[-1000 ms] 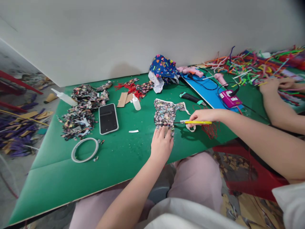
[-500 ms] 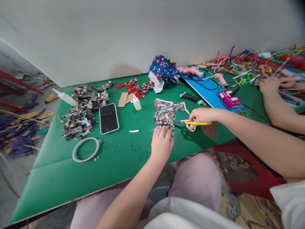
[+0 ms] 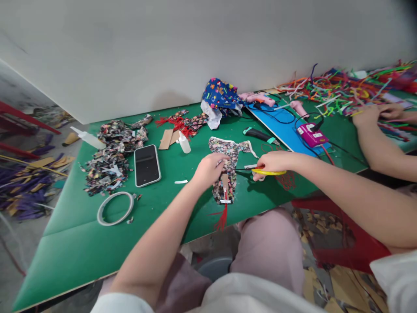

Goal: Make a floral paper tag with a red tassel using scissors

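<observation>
A dark floral fabric piece (image 3: 224,147) lies on the green table with white edging along its top. On its lower part rest a small brown card piece (image 3: 224,179) and a red tassel (image 3: 223,219) that hangs below the bottom edge. My left hand (image 3: 210,170) is over the left side of the fabric, its fingers closed on it. Yellow-handled scissors (image 3: 272,172) are in my right hand (image 3: 272,163), their dark blades pointing left across the fabric's middle. A short white strip also shows by my right fingers. Red threads (image 3: 286,180) lie beside that hand.
Left of my hands are a phone (image 3: 147,166), a roll of tape (image 3: 115,208) and a heap of floral scraps (image 3: 110,167). Behind stand a small glue bottle (image 3: 184,142) and a utility knife (image 3: 260,135). A purple power socket (image 3: 312,134) and another person's hands (image 3: 368,117) are at right.
My left hand has moved up and left from the fabric's lower end, uncovering the card piece and red tassel. My right hand stays nearly in place with the scissors.
</observation>
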`<control>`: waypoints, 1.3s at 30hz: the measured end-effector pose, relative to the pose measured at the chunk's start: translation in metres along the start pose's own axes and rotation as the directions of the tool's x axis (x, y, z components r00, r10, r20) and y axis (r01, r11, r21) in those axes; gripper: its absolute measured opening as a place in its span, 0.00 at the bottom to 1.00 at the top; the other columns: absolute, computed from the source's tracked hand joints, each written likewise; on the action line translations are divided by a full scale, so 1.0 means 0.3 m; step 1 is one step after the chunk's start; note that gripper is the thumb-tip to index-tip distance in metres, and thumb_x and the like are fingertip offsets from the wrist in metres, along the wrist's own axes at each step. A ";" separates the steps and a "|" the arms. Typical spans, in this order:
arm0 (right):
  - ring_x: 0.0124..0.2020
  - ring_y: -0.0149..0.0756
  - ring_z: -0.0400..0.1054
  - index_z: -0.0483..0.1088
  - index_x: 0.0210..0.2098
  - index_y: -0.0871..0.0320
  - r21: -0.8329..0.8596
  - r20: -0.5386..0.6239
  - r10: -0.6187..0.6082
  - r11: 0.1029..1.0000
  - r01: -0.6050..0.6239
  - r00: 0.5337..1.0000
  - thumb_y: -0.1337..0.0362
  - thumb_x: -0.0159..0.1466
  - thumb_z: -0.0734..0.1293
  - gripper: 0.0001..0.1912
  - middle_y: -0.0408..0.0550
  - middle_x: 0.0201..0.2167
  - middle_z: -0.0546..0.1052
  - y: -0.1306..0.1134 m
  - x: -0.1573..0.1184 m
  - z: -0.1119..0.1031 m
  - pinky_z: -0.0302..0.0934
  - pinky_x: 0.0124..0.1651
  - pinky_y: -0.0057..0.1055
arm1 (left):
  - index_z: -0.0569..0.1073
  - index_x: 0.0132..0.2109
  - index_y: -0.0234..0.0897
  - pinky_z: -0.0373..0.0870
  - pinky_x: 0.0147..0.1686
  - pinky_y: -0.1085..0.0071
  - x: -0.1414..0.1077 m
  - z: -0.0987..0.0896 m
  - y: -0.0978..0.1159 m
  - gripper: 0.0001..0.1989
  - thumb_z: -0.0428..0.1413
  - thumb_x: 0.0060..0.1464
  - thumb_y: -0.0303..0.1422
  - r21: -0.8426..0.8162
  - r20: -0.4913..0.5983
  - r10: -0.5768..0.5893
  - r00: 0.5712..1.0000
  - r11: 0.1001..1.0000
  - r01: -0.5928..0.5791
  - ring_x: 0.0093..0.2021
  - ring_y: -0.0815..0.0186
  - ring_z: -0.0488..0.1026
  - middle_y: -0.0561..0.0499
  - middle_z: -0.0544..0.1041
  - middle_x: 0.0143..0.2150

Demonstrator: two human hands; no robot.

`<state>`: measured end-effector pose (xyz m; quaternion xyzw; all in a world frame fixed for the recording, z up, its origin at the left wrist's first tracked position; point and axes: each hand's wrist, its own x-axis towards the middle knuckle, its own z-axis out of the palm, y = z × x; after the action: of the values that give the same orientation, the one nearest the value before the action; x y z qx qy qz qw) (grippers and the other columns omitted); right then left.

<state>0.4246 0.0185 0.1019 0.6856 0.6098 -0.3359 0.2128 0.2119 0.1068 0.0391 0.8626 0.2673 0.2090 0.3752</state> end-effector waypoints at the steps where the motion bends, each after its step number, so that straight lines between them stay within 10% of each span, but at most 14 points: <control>1: 0.31 0.40 0.68 0.76 0.31 0.50 0.003 0.000 -0.011 1.000 0.011 1.000 0.35 0.46 0.62 0.28 0.45 0.29 0.77 0.002 0.000 0.004 0.52 0.30 0.30 | 0.75 0.44 0.37 0.65 0.51 0.62 0.051 -0.008 -0.018 0.13 0.49 0.54 0.26 -0.072 0.074 0.019 0.997 0.997 -0.014 0.48 0.63 0.71 0.48 0.77 0.45; 6: 0.29 0.38 0.68 0.75 0.34 0.53 0.039 0.013 -0.049 0.998 0.049 0.999 0.36 0.46 0.61 0.31 0.46 0.29 0.76 0.014 0.001 0.015 0.53 0.29 0.29 | 0.73 0.46 0.29 0.70 0.46 0.64 0.191 0.024 -0.084 0.15 0.49 0.51 0.27 -0.361 0.334 0.093 0.938 0.932 0.036 0.43 0.62 0.75 0.44 0.79 0.40; 21: 0.29 0.38 0.67 0.75 0.34 0.58 0.136 0.135 -0.105 0.987 0.087 0.985 0.35 0.48 0.60 0.34 0.49 0.31 0.78 0.006 0.079 -0.022 0.53 0.29 0.29 | 0.64 0.58 0.37 0.59 0.53 0.58 0.182 0.031 -0.148 0.34 0.35 0.56 0.55 -0.646 0.445 0.127 0.886 0.731 0.220 0.52 0.56 0.70 0.41 0.76 0.47; 33: 0.25 0.37 0.67 0.77 0.30 0.57 -0.019 0.076 -0.044 0.999 0.046 0.996 0.31 0.48 0.56 0.37 0.51 0.25 0.76 -0.013 0.074 -0.009 0.52 0.28 0.30 | 0.68 0.54 0.31 0.66 0.48 0.61 0.175 0.027 -0.134 0.34 0.28 0.60 0.49 -0.531 0.349 0.162 0.923 0.845 0.053 0.46 0.60 0.74 0.40 0.78 0.42; 39: 0.28 0.41 0.69 0.77 0.31 0.55 -0.042 0.063 0.002 0.999 0.001 0.998 0.30 0.47 0.55 0.38 0.51 0.27 0.77 -0.027 0.056 -0.004 0.54 0.31 0.31 | 0.75 0.44 0.36 0.60 0.55 0.61 0.180 0.023 -0.146 0.13 0.52 0.54 0.35 -0.286 0.191 0.193 0.962 0.949 -0.133 0.53 0.60 0.69 0.48 0.76 0.47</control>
<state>0.4172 0.0323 0.0915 0.6702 0.6095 -0.3445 0.2463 0.2440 0.1618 0.0102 0.8400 0.1211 0.1787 0.4977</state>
